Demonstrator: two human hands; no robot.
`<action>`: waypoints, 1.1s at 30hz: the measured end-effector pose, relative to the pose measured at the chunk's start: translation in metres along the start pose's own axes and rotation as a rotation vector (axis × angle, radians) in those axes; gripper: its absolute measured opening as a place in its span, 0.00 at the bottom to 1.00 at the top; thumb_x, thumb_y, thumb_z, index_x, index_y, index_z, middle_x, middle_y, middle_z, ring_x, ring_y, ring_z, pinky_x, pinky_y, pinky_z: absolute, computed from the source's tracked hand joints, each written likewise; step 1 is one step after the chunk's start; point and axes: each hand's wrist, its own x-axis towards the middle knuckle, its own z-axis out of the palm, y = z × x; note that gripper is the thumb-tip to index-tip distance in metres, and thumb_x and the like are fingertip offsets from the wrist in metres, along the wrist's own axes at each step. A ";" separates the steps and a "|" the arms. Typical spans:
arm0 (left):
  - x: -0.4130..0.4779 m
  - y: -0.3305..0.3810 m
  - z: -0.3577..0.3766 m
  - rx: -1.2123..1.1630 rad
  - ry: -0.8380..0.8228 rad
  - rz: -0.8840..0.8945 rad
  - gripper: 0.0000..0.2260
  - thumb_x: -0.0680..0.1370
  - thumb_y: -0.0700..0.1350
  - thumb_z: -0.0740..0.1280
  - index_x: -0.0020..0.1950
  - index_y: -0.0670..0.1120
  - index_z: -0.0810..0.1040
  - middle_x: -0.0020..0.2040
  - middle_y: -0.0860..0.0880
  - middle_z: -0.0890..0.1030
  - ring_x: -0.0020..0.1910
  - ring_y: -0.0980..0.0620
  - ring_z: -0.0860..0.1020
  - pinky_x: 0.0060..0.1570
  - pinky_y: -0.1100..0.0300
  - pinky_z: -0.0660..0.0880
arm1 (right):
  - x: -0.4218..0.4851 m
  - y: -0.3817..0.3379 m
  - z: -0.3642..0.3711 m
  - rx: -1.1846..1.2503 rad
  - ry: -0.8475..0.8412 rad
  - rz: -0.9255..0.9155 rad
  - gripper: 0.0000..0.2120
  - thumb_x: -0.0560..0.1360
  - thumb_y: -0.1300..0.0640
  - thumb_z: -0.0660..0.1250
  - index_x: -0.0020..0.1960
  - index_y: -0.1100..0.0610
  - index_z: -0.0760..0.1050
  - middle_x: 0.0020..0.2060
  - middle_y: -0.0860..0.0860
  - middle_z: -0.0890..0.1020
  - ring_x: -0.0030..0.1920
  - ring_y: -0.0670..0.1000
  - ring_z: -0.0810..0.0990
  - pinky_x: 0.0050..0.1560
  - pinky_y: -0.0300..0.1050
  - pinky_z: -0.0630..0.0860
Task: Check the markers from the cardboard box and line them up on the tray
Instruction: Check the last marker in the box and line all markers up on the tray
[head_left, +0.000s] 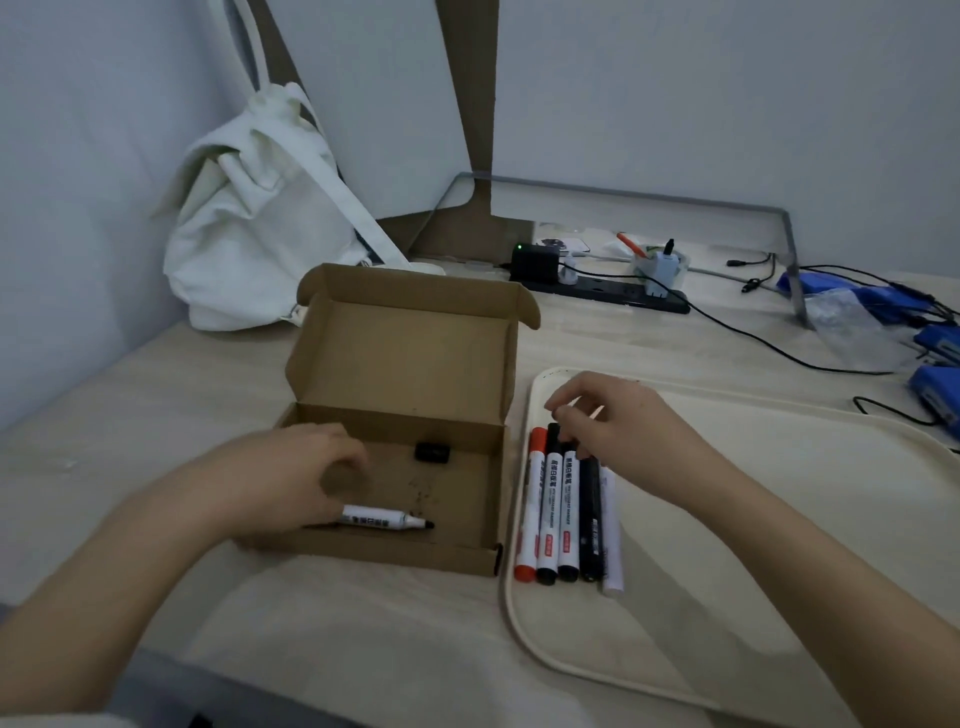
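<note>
Left hand (280, 483) grips the uncapped marker (382, 518) inside the cardboard box (415, 364); curled right hand (618, 431) touches lined-up markers (553, 514) beside it, hold unclear; recapping probably follows.

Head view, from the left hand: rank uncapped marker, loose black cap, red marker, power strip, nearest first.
1. uncapped marker: in the box, at the left hand.
2. black cap: box's far side.
3. red marker: leftmost on tray.
4. power strip: back of table.

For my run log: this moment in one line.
left hand: holds uncapped marker in box | right hand: fingertips on marker row on tray | cap: loose in box
</note>
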 end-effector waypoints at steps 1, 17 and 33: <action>0.001 0.001 0.000 0.031 -0.037 -0.004 0.15 0.73 0.49 0.64 0.59 0.59 0.70 0.59 0.59 0.70 0.54 0.58 0.70 0.50 0.63 0.70 | 0.002 -0.009 0.005 -0.036 -0.015 -0.043 0.07 0.76 0.55 0.60 0.49 0.50 0.76 0.43 0.47 0.80 0.41 0.49 0.80 0.45 0.45 0.77; -0.015 -0.022 -0.012 -0.076 0.407 0.060 0.06 0.74 0.49 0.64 0.49 0.54 0.72 0.47 0.57 0.75 0.45 0.57 0.72 0.39 0.63 0.69 | 0.048 -0.048 0.090 -0.817 -0.245 -0.380 0.09 0.79 0.56 0.57 0.53 0.58 0.73 0.39 0.54 0.76 0.30 0.48 0.68 0.25 0.37 0.58; -0.044 0.011 -0.026 -0.141 0.881 0.268 0.11 0.74 0.50 0.61 0.54 0.53 0.76 0.46 0.54 0.77 0.37 0.58 0.71 0.26 0.68 0.68 | -0.020 -0.046 0.007 0.268 0.055 -0.400 0.08 0.68 0.55 0.69 0.46 0.45 0.77 0.45 0.42 0.81 0.45 0.44 0.80 0.49 0.32 0.76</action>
